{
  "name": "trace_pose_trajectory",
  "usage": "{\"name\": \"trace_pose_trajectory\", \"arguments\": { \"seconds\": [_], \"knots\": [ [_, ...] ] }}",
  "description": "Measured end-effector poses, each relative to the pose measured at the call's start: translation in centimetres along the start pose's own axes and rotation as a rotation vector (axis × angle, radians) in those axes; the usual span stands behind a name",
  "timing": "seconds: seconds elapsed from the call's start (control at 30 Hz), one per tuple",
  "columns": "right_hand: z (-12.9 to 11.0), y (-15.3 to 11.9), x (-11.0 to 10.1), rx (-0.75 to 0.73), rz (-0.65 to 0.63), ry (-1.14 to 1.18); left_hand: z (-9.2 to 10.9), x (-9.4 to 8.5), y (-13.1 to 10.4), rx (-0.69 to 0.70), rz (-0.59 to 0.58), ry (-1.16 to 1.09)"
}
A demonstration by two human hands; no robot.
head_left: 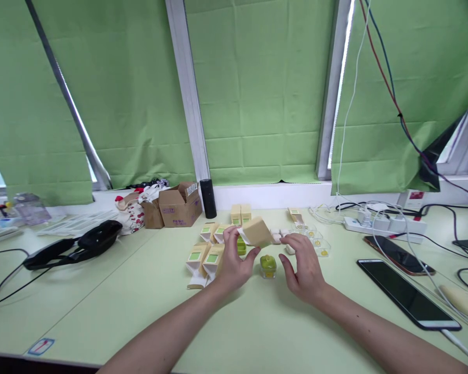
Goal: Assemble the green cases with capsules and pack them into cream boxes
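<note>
My left hand [236, 262] grips a small beige paper box [258, 232], tilted above the table. My right hand [303, 265] is open beside it, thumb and fingers apart, with nothing in its grasp. Between the hands, a small clear container with a green lid [268, 266] stands on the table. Several beige boxes with green labels [195, 257] stand left of my left hand, some with flaps hanging open. A green piece [241, 246] shows partly behind my left hand. Behind my right hand are white rounded pieces [284, 233] and clear containers with yellow spots [323, 248].
Two beige boxes [241, 213] stand farther back, near a black cylinder [208, 198] and an open cardboard box [180, 205]. A black pouch [99, 236] lies left. Phones [408, 294], cables and a power strip [384, 227] occupy the right side.
</note>
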State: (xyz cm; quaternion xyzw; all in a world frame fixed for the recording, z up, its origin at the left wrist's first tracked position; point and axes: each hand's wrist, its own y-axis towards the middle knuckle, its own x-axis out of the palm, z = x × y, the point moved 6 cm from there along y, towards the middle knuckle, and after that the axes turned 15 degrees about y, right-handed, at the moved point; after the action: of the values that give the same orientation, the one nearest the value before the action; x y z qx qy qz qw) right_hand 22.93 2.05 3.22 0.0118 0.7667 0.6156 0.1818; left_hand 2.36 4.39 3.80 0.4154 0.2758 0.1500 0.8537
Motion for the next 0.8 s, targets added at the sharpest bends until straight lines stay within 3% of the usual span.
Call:
{"name": "trace_pose_trajectory", "arguments": {
  "seconds": [0.17, 0.27, 0.57, 0.8],
  "knots": [
    [0.4, 0.1, -0.2, 0.035, 0.019, 0.026, 3.0, -0.4, -0.7, 0.429, 0.032, 0.217],
    [0.5, 0.1, -0.2, 0.047, 0.021, 0.031, 3.9, -0.2, -1.3, 0.569, 0.067, 0.327],
    [1.2, 0.1, -0.3, 0.102, 0.034, 0.009, 4.6, -0.4, -1.5, 0.61, 0.172, 0.46],
    [1.6, -0.1, -0.2, 0.126, 0.016, 0.002, 4.2, -0.1, -1.4, 0.601, 0.071, 0.304]
  ]
}}
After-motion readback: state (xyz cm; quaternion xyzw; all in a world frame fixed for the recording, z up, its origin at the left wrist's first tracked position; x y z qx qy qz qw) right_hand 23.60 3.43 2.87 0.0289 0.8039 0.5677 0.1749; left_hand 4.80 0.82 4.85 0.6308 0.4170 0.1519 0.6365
